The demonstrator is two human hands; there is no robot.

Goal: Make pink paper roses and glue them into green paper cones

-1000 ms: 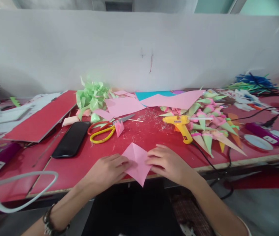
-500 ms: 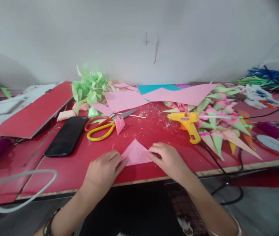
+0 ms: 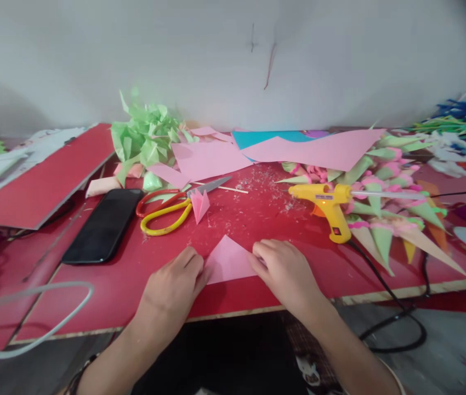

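A pink paper triangle (image 3: 228,260) lies folded flat on the red table (image 3: 134,274) near its front edge. My left hand (image 3: 171,288) presses on the triangle's left corner with fingers curled. My right hand (image 3: 284,269) presses on its right corner, fingers bent down onto the paper. Both hands rest on the table top.
Yellow-and-red scissors (image 3: 167,211) with a small pink folded piece (image 3: 199,204) lie beyond the hands. A black phone (image 3: 103,225) is to the left, a yellow glue gun (image 3: 329,203) with a black cable and paper cones (image 3: 381,219) to the right. Pink sheets (image 3: 311,148) and green scraps (image 3: 145,137) sit at the back.
The pink paper went from an open diamond hanging over the table edge to a folded triangle lying flat. Both hands slid to its two lower corners.
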